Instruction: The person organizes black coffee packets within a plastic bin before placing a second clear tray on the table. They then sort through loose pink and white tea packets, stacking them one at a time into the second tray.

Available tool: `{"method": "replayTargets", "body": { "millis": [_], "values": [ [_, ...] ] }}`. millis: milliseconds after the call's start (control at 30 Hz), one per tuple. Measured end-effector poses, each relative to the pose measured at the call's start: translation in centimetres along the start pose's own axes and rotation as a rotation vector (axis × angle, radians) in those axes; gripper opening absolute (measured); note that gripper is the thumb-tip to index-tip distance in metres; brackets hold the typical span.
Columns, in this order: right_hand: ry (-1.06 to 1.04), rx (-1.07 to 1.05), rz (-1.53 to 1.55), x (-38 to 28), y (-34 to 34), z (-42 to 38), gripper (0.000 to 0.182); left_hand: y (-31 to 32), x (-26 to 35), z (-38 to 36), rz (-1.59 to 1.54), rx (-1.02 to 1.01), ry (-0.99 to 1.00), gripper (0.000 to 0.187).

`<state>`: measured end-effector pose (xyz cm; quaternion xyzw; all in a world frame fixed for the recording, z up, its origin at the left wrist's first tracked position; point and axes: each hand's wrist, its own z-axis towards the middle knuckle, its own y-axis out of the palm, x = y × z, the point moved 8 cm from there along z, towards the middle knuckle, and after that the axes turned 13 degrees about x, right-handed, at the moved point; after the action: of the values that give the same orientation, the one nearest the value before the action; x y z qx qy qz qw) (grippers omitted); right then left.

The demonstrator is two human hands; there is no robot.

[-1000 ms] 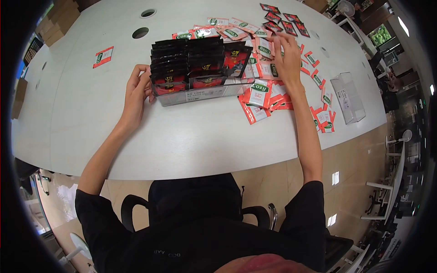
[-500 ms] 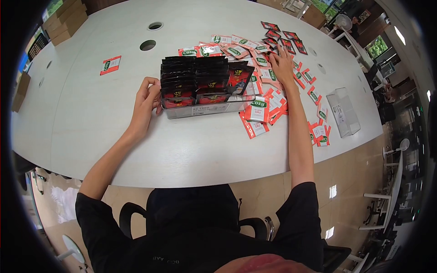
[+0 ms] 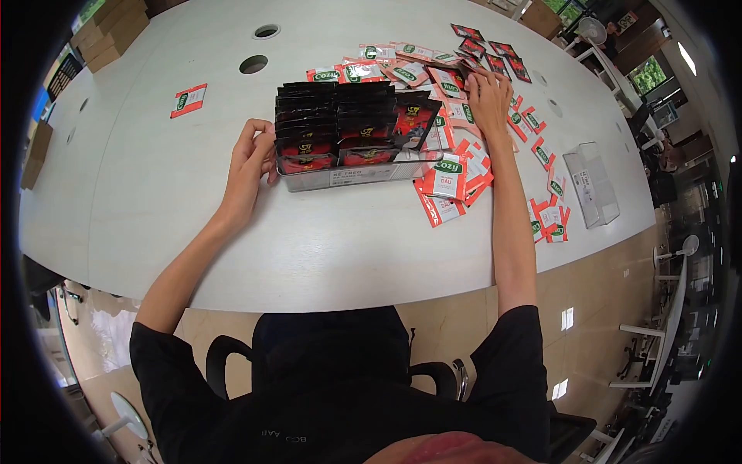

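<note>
My left hand (image 3: pixel 253 151) is closed around the left end of a clear plastic bin (image 3: pixel 363 175). Two rows of upright black coffee sachets (image 3: pixel 365 131) marked G7 fill that bin, and one tilted coffee sachet (image 3: pixel 415 120) leans at its right end. At the pile to the right, my right hand (image 3: pixel 491 100) has its fingers bent down over a dark coffee sachet (image 3: pixel 459 78), which is mostly hidden by the fingers and tea packets. Red-and-white Cozy tea sachets (image 3: pixel 447 176) lie loosely around the bin's right side and under my right wrist.
Several black coffee sachets (image 3: pixel 495 63) lie beyond my right hand. An upended clear plastic bin (image 3: pixel 593 185) stands at the right. One lone Cozy sachet (image 3: pixel 188 100) lies far left. Two round holes, including a cable hole (image 3: pixel 253 65), pierce the white table (image 3: pixel 309 255).
My right hand has drawn back slightly, and its stretched fingers have curled in at the pile. My left hand stays on the bin. The view has shifted a little.
</note>
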<state>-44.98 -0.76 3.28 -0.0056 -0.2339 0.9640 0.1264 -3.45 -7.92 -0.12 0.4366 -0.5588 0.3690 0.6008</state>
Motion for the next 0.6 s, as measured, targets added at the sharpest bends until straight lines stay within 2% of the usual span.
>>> {"method": "replayTargets", "body": {
  "millis": [167, 300, 367, 500, 600],
  "values": [
    [0.075, -0.058, 0.026, -0.1, -0.3, 0.0, 0.032, 0.1, 0.2, -0.2, 0.009, -0.001, -0.013, 0.015],
    [0.028, -0.077, 0.131, 0.6, 1.8, -0.8, 0.035, 0.1, 0.2, -0.1, -0.004, 0.000, -0.026, 0.015],
    [0.064, -0.188, 0.132, 1.1, 3.3, -1.4, 0.038, 0.1, 0.2, -0.2, 0.004, -0.004, -0.021, 0.015],
    [0.092, -0.182, 0.163, 1.3, 2.7, -1.1, 0.038, 0.1, 0.0, 0.0, -0.008, -0.006, -0.019, 0.016],
    [0.079, -0.086, 0.202, 0.6, 1.3, -0.3, 0.033, 0.0, 0.0, -0.1, 0.002, 0.001, -0.024, 0.016]
  ]
}}
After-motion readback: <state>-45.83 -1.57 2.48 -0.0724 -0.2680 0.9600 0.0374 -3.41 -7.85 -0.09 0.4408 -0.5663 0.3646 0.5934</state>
